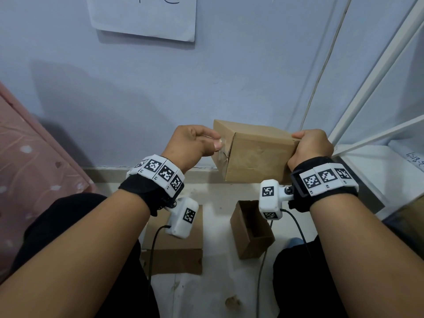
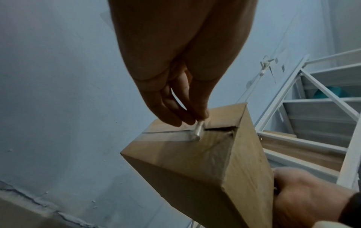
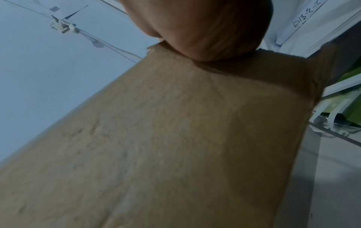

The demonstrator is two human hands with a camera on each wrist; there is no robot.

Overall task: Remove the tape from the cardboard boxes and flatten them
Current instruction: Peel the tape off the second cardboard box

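Observation:
A brown cardboard box is held up in the air in front of the wall. My right hand grips its right end; the box fills the right wrist view below the palm. My left hand is at the box's left end and pinches a strip of clear tape that is partly peeled off the flap seam. The box shows a dark slit open along that seam, and the right hand appears at the lower right.
On the floor below lie a flattened cardboard box and a small open-topped box. A white metal rack stands at the right, a pink patterned cloth at the left. A sheet of paper hangs on the wall.

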